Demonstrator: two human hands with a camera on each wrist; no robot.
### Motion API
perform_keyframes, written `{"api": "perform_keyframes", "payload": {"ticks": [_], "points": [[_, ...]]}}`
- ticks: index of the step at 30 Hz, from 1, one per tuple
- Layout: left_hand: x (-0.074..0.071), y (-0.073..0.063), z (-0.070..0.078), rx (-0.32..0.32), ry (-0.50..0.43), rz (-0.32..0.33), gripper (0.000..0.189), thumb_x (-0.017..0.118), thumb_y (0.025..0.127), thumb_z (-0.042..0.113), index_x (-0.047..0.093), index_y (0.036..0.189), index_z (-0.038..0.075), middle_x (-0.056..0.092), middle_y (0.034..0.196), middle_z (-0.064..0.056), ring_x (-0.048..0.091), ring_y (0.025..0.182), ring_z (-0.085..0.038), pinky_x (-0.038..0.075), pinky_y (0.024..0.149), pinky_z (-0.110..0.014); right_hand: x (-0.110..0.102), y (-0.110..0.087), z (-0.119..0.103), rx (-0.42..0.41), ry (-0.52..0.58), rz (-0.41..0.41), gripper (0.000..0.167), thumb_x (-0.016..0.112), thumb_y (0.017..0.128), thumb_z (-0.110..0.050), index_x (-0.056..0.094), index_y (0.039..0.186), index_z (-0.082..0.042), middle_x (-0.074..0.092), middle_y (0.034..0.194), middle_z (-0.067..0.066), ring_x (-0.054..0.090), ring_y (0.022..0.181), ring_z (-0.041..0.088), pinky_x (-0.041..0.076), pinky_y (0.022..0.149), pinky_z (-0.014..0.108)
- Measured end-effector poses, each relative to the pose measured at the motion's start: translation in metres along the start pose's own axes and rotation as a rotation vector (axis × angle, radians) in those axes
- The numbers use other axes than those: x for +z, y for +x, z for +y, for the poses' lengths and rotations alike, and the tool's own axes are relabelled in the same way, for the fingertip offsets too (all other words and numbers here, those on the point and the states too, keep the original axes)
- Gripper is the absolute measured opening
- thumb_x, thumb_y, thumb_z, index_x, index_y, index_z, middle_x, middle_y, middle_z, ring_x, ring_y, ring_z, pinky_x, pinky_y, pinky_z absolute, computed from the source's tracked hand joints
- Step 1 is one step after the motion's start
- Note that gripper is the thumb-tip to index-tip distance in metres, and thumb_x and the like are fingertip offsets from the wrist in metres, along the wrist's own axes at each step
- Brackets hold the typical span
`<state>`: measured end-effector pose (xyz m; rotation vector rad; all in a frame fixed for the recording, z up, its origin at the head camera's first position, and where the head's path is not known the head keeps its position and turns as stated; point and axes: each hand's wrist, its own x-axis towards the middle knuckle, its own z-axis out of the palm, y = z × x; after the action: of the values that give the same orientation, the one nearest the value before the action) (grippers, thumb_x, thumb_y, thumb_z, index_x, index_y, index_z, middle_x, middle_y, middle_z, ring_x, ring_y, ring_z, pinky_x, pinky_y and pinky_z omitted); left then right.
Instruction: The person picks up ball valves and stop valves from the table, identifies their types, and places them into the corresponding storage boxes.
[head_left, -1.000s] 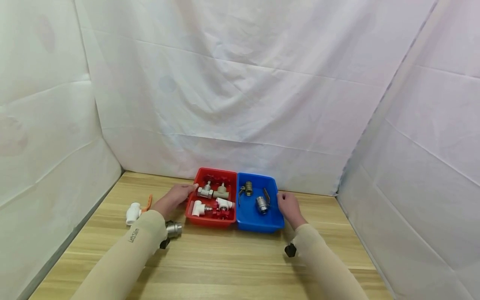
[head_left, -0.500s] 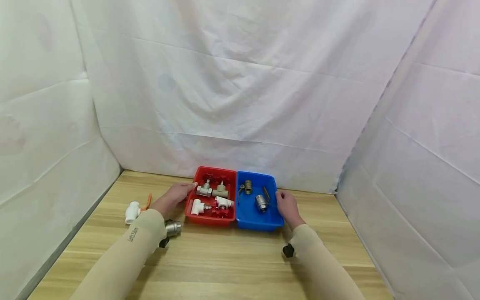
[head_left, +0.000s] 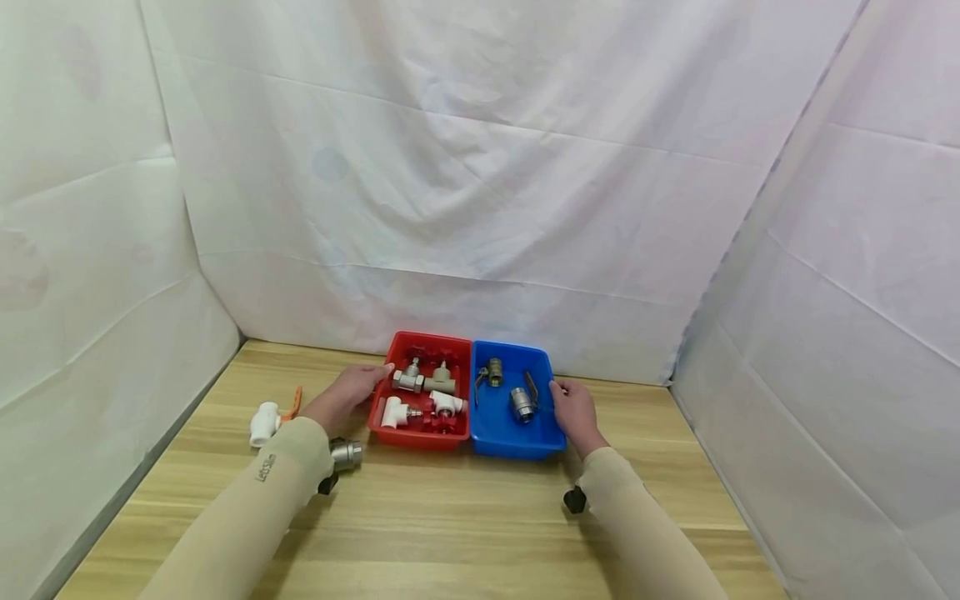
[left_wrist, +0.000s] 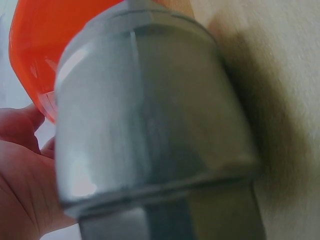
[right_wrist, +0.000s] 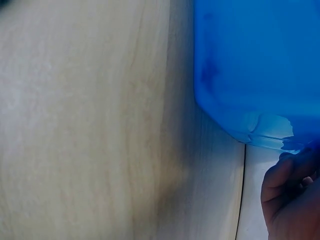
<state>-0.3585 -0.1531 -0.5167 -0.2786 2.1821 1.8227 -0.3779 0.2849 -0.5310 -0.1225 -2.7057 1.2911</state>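
Side by side stand a red tray (head_left: pixel 420 439) and a blue tray (head_left: pixel 517 449). My left hand (head_left: pixel 352 392) grips the red tray's left rim, thumb over the edge. At the blue tray's right rim, my right hand (head_left: pixel 576 412) holds on with curled fingers (right_wrist: pixel 280 175). Several valves lie in the red tray, among them a white tee-shaped valve (head_left: pixel 394 412) and a metal valve (head_left: pixel 408 381) with a red handwheel. The blue tray bears a brass ball valve (head_left: pixel 495 372) and a silver ball valve (head_left: pixel 522 404), both with levers.
On the wood-grain table (head_left: pixel 450 533), left of the trays, lie a white ball valve (head_left: pixel 264 424) with an orange lever and a metal valve (head_left: pixel 347 455), partly behind the left wrist. That metal valve fills much of the left wrist view. White cloth walls (head_left: pixel 465 208) enclose the table.
Both hands keep their places at the tray rims. The whole scene shifts very slightly up and left in the head view; the valves stay where they lie.
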Motion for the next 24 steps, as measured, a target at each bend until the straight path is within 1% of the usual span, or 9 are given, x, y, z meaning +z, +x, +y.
{"api": "perform_keyframes", "payload": {"ticks": [2,5,8,12,15,18,20,22,24], "points": [[0.0,0.0,0.0,-0.003,0.01,0.009,0.063,0.053,0.118,0.047,0.054,0.161,0.0,0.071,0.138,-0.023,0.078,0.108,-0.028,0.067,0.084,-0.042,0.0,0.0,0.0,-0.006,-0.005,0.003,0.045,0.055,0.118,-0.034,0.07,0.143,0.0,0.073,0.134,0.023,0.071,0.12,0.04,0.059,0.1,0.06],[0.001,0.001,-0.001,0.004,0.05,0.014,0.064,0.052,0.118,0.047,0.053,0.161,0.0,0.071,0.137,-0.024,0.079,0.104,-0.027,0.068,0.082,-0.043,0.0,-0.001,0.0,-0.01,-0.011,0.004,0.045,0.054,0.119,-0.033,0.07,0.145,0.0,0.073,0.135,0.024,0.071,0.119,0.039,0.06,0.1,0.06],[0.001,0.004,-0.002,0.005,0.079,0.026,0.065,0.052,0.118,0.047,0.052,0.162,0.0,0.07,0.139,-0.024,0.078,0.103,-0.028,0.068,0.081,-0.043,0.0,-0.001,0.0,-0.015,-0.005,0.006,0.045,0.054,0.119,-0.033,0.07,0.144,0.0,0.074,0.132,0.022,0.072,0.114,0.038,0.06,0.098,0.058],[0.002,0.004,-0.001,0.0,0.114,0.072,0.064,0.055,0.117,0.047,0.054,0.16,0.0,0.068,0.141,-0.024,0.076,0.107,-0.029,0.067,0.082,-0.043,-0.001,-0.001,-0.001,-0.026,-0.01,0.008,0.042,0.055,0.119,-0.032,0.073,0.141,-0.001,0.077,0.118,0.018,0.07,0.099,0.031,0.061,0.089,0.05],[0.004,0.002,0.0,0.011,0.171,0.109,0.061,0.056,0.116,0.047,0.057,0.156,0.001,0.068,0.141,-0.023,0.073,0.114,-0.031,0.066,0.087,-0.044,-0.001,-0.001,0.001,-0.028,-0.027,0.013,0.041,0.056,0.118,-0.031,0.074,0.139,-0.001,0.075,0.103,0.016,0.066,0.089,0.028,0.057,0.08,0.044],[0.003,0.0,0.001,0.045,0.256,0.144,0.062,0.055,0.116,0.05,0.061,0.151,0.0,0.067,0.138,-0.021,0.068,0.116,-0.032,0.063,0.092,-0.045,-0.001,0.0,0.002,-0.035,-0.031,0.019,0.039,0.056,0.118,-0.031,0.076,0.135,-0.001,0.069,0.09,0.012,0.063,0.083,0.027,0.053,0.075,0.039],[-0.001,-0.002,0.002,0.075,0.328,0.159,0.065,0.05,0.116,0.056,0.065,0.141,-0.001,0.068,0.127,-0.022,0.064,0.11,-0.032,0.059,0.09,-0.045,-0.001,0.001,0.003,-0.043,-0.03,0.019,0.038,0.056,0.118,-0.03,0.078,0.131,-0.002,0.062,0.082,0.009,0.059,0.078,0.025,0.049,0.071,0.038],[-0.006,-0.005,0.005,0.107,0.386,0.18,0.066,0.047,0.115,0.06,0.067,0.133,-0.001,0.066,0.121,-0.021,0.06,0.107,-0.034,0.055,0.089,-0.046,-0.001,0.002,0.004,-0.051,-0.022,0.02,0.036,0.056,0.118,-0.03,0.079,0.122,-0.002,0.055,0.076,0.006,0.055,0.074,0.025,0.046,0.069,0.038],[-0.013,-0.009,0.01,0.157,0.46,0.19,0.067,0.046,0.115,0.06,0.068,0.131,-0.001,0.067,0.122,-0.023,0.062,0.11,-0.037,0.055,0.09,-0.05,-0.001,0.002,0.004,-0.052,-0.019,0.018,0.036,0.055,0.118,-0.03,0.078,0.114,-0.002,0.048,0.072,0.005,0.052,0.071,0.025,0.043,0.067,0.038]]}}
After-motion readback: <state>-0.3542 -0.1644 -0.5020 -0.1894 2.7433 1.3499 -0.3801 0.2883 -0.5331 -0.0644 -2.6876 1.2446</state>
